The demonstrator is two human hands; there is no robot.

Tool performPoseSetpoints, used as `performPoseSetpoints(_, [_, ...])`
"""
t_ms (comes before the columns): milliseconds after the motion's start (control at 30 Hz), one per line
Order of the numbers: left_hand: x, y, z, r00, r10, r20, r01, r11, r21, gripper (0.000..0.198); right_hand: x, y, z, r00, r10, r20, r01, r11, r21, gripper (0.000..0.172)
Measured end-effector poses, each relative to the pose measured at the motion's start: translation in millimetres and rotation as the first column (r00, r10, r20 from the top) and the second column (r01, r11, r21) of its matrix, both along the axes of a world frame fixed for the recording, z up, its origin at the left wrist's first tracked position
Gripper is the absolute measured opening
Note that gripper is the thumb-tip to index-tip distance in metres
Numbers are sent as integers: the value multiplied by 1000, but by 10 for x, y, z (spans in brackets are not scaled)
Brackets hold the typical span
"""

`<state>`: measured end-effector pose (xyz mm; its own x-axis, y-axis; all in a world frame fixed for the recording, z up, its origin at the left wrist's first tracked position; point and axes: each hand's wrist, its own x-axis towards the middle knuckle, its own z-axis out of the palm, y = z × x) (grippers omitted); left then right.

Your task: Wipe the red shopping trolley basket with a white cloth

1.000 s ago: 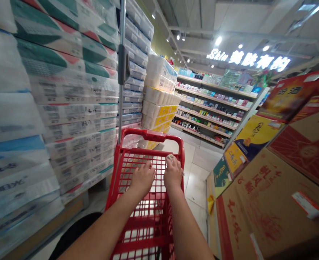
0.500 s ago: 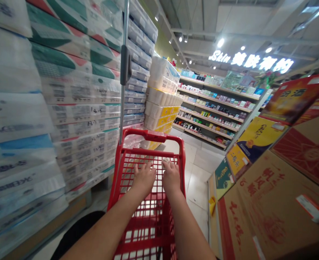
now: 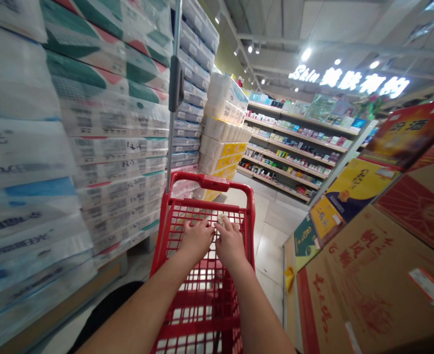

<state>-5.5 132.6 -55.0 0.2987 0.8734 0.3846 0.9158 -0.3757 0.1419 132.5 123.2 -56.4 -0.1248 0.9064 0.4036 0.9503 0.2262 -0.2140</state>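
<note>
A red plastic shopping cart [image 3: 207, 322] with a grid surface fills the lower middle of the view. My left hand [image 3: 197, 239] reaches over the grid with its fingers slightly curled and apart, holding nothing I can see. Just right of it, my right hand [image 3: 230, 243] is closed on a small pale object [image 3: 221, 220] whose kind I cannot make out. The two hands nearly touch at the fingertips. A metal pole [image 3: 175, 98] with a grey grip rises from the cart's far left corner.
Stacked paper packs [image 3: 124, 162] line the left side. Cardboard boxes [image 3: 360, 275] stand close on the right. Beyond the cart are piled rolls [image 3: 222, 128], tiled floor [image 3: 270, 246] and stocked shelves [image 3: 294, 137] beneath a lit sign [image 3: 364, 82].
My hands have come closer together, and the pale object shows more clearly at my right fingertips. The view has shifted slightly.
</note>
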Motion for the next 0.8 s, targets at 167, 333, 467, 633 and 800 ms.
performPoseSetpoints(167, [-8, 11, 9, 1000, -20, 15, 21, 1000, -9, 30, -23, -8, 21, 994, -104, -29, 105, 995, 3, 47])
performPoseSetpoints(333, [8, 22, 6, 1000, -8, 18, 8, 1000, -25, 27, -21, 22, -10, 998, 53, -39, -51, 997, 59, 46])
performPoseSetpoints(467, [20, 39, 6, 999, -2, 50, 4, 999, -41, 27, 20, 45, -27, 994, -72, -77, 79, 994, 80, 48])
performPoseSetpoints(633, [21, 64, -16, 996, 3, 90, 2, 998, -61, 27, 9, 16, -9, 998, 28, -51, -25, 997, 67, 46])
performPoseSetpoints(800, [14, 101, -70, 994, 1, 108, 8, 997, -83, 35, -8, 55, -47, 997, -82, -1, 82, 993, 86, 37])
